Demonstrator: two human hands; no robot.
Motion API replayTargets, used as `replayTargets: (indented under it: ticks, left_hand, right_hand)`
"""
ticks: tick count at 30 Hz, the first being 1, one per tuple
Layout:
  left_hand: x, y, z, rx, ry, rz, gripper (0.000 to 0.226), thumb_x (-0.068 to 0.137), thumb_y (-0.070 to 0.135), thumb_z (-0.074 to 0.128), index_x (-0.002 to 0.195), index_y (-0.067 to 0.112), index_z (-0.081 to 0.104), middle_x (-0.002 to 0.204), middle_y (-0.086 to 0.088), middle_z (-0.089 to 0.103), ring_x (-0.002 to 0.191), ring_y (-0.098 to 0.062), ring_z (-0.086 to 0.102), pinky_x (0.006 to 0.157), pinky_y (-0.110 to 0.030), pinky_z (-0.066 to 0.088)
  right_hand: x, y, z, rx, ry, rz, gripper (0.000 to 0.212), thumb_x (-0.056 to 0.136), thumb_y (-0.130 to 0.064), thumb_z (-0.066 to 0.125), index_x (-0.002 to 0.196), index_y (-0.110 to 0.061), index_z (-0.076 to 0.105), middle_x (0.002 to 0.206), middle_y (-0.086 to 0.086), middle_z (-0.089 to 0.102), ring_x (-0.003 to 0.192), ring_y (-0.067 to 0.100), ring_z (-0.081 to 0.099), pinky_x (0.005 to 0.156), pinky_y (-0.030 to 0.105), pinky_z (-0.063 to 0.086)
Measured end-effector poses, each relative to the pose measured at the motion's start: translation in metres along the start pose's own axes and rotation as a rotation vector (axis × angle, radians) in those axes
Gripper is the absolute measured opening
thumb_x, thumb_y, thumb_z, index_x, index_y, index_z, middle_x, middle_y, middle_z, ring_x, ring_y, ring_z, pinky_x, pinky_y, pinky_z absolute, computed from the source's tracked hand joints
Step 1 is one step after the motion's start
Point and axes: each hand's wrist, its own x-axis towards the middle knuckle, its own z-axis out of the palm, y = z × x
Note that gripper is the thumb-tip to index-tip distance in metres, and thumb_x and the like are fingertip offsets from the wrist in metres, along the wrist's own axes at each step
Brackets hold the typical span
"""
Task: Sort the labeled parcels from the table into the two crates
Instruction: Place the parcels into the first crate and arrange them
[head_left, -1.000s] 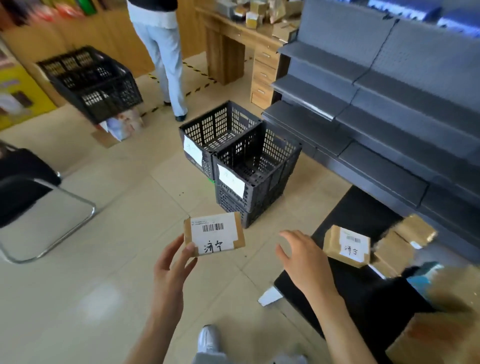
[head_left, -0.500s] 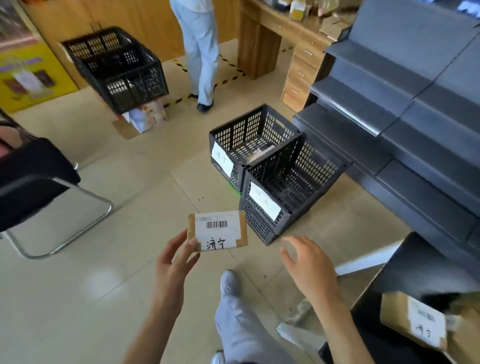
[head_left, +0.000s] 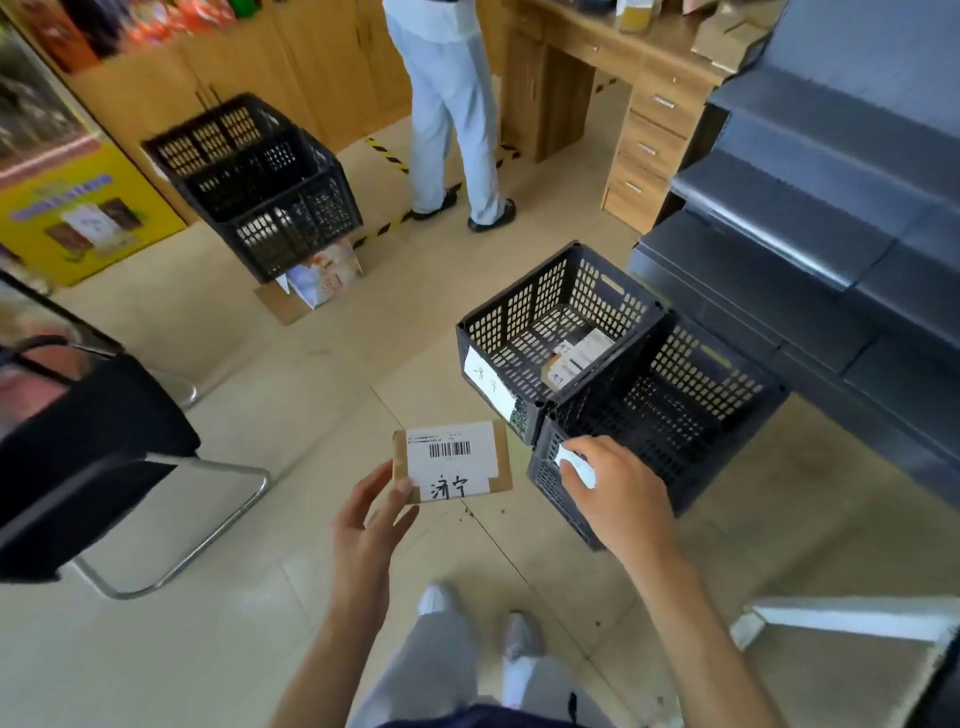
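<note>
My left hand pinches a small brown cardboard parcel by its lower left corner; its white label with a barcode and handwritten characters faces me. My right hand hangs empty with relaxed fingers over the near rim of the nearer black crate. That crate shows no parcels inside. Beside it, farther away, stands a second black crate with a white label on its front wall and a few labeled parcels inside. The table is out of view.
A black chair with a chrome frame stands at the left. A person stands at a wooden desk beyond the crates. Grey shelving runs along the right. Stacked black crates sit at the back left.
I have stepped toward the two crates, which now lie close under my hands. The table and its parcels have left the view. My right hand has moved over the near crate's rim.
</note>
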Motion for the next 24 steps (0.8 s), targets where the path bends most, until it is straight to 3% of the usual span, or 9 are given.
replayTargets:
  ticks: [6,11,15,21,24]
  left_hand:
    - [0.114,0.028,0.018,0.035,-0.099,-0.031,0.037,0.091,0.021,0.078,0.126,0.015,0.07,0.12,-0.002,0.076,0.109,-0.023,0.074,0.101,-0.051,0.055]
    - [0.207,0.056,0.04,0.104,-0.246,-0.06,0.058,0.076,0.043,0.082,0.127,0.018,0.069,0.117,0.001,0.077,0.112,-0.02,0.072,0.102,-0.051,0.054]
    - [0.266,0.073,0.066,0.144,-0.332,-0.09,0.039,0.092,0.018,0.078,0.13,0.017,0.068,0.114,0.004,0.078,0.112,-0.018,0.073,0.105,-0.05,0.053]
    - [0.343,0.072,0.128,0.229,-0.383,-0.126,0.034,0.093,0.015,0.076,0.127,0.018,0.07,0.113,0.005,0.079,0.109,-0.021,0.074,0.105,-0.054,0.053]
    - [0.382,0.058,0.165,0.309,-0.408,-0.137,0.039,0.087,0.028,0.084,0.124,0.025,0.072,0.111,0.004,0.079,0.107,-0.021,0.075,0.102,-0.053,0.055]
  right_hand:
    - [0.08,-0.026,0.026,-0.018,-0.009,0.091,0.023,0.095,-0.033,0.065,0.116,-0.026,0.069,0.104,-0.009,0.07,0.093,0.015,0.066,0.065,0.027,0.051]
    - [0.139,-0.048,0.042,-0.052,-0.037,0.216,0.025,0.098,-0.04,0.06,0.12,-0.029,0.066,0.111,-0.011,0.067,0.099,0.013,0.065,0.074,0.031,0.056]
    - [0.183,-0.058,0.047,-0.001,-0.025,0.323,0.028,0.1,-0.042,0.056,0.125,-0.033,0.065,0.116,-0.014,0.066,0.104,0.011,0.063,0.077,0.03,0.054]
    - [0.235,-0.037,0.056,0.049,-0.006,0.442,0.025,0.098,-0.04,0.058,0.121,-0.032,0.066,0.113,-0.013,0.068,0.101,0.013,0.064,0.079,0.032,0.053]
    - [0.262,-0.011,0.066,0.078,-0.016,0.501,0.026,0.1,-0.04,0.056,0.123,-0.033,0.065,0.117,-0.014,0.066,0.105,0.012,0.063,0.083,0.031,0.053]
